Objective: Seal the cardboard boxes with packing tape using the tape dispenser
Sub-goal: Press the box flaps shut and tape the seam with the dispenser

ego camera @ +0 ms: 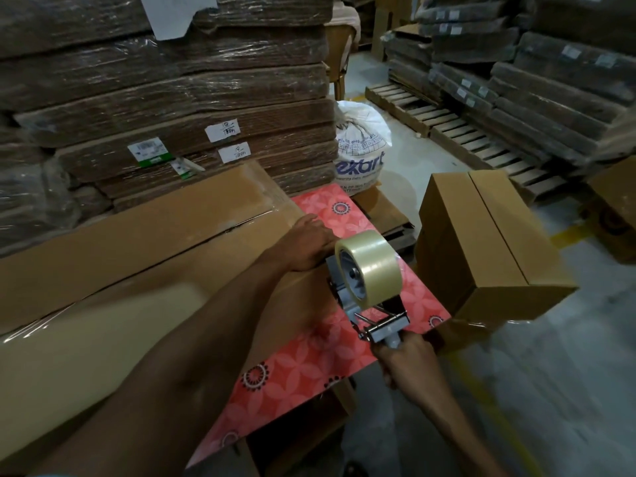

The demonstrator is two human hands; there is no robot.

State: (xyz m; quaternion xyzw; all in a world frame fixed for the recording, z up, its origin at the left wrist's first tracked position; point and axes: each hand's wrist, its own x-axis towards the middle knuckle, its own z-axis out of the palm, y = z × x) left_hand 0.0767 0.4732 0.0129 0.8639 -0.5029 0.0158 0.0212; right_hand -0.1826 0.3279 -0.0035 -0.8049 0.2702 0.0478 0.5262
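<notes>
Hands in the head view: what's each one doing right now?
Left hand: open, resting on the long cardboard box.
Right hand: closed around the tape dispenser handle.

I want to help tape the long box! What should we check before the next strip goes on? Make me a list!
1. Tape dispenser held tight: the right hand grips its handle. Ok.
2. Enough tape: the roll looks thick. Ok.
3. Long box kept still: the left hand rests on its end. Ok.
4. Flaps pushed together: a dark gap shows along the middle seam. Not ok.
5. Dispenser lined up on the seam: it sits off the box's end, over the pink cloth. Not ok.
6. Loose tape end ready at the blade: hidden behind the roll. Cannot tell.
</notes>
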